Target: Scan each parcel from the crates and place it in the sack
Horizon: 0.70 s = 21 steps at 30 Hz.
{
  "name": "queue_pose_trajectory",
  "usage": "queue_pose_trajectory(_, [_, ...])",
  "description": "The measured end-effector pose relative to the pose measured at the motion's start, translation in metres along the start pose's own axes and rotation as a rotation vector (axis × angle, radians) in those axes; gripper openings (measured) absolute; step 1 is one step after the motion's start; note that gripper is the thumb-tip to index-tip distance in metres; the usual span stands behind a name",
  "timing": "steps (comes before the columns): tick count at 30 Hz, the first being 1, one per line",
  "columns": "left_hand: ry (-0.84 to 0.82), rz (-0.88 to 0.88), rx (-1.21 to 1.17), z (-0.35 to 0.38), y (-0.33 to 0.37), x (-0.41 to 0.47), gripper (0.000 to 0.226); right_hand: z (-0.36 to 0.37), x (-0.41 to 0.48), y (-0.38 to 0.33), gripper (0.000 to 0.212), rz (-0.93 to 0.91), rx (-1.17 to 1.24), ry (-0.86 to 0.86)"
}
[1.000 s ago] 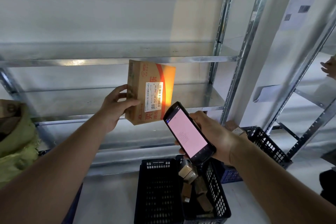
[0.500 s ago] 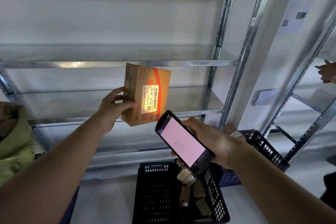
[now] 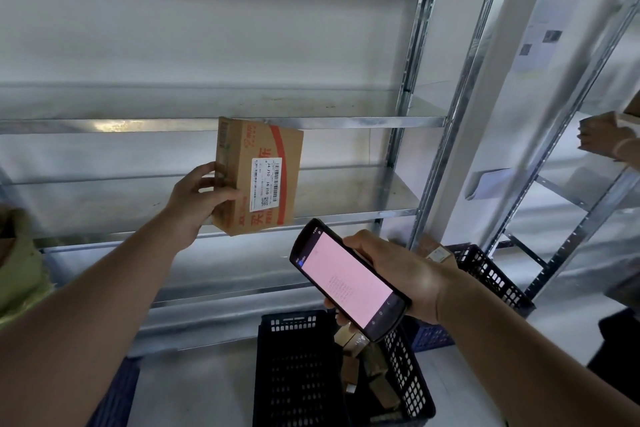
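While we hold a parcel [image 3: 258, 163] up before the shelves [image 3: 346, 122], our left hand [image 3: 199, 199] clamps its left edge, thumb across the printed face and fingers curled on the side, the label [image 3: 266, 185] turned toward us. Down and to the right of that grip, our right hand [image 3: 398, 274] is wrapped round the scanner [image 3: 346, 279], its pink screen facing up and its top end aimed toward the parcel but apart from it. No beam shows on the label, so we cannot tell whether the scan has registered; we judge this parcel to be at the scanning step and not yet bound for the sack [image 3: 17, 270], which sits far to the left of the left grip and below it, mostly out of frame. How many parcels it holds is hidden. Directly beneath the right grip a black crate [image 3: 294, 319] holds several small parcels, and a second crate [image 3: 495, 277] to the right of that grip shows at least one more. By our reading much remains: confirm this scan, carry the parcel left to the sack, then work through both crates
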<state>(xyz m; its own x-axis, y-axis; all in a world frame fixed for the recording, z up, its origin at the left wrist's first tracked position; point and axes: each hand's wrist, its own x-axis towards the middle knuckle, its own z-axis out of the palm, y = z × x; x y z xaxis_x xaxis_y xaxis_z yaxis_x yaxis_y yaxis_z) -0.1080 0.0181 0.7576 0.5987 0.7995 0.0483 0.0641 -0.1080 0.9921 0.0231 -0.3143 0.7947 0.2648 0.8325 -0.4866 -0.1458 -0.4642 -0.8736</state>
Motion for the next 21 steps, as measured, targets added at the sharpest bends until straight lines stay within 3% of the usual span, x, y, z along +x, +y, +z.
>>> queue_pose_trajectory(11, [0.081, -0.075, -0.061, -0.011, 0.007, -0.047, 0.072, 0.043, 0.01, -0.013, 0.061, -0.27, 0.358, 0.081])
queue_pose_trajectory(16, [0.235, -0.104, -0.089, -0.022, 0.011, -0.105, 0.068, 0.056, 0.007, -0.005, 0.062, -0.365, 0.518, 0.04])
queue_pose_trajectory(21, [0.436, -0.163, -0.084, -0.053, 0.012, -0.176, 0.057, 0.09, -0.003, 0.001, 0.058, -0.366, 0.5, -0.065])
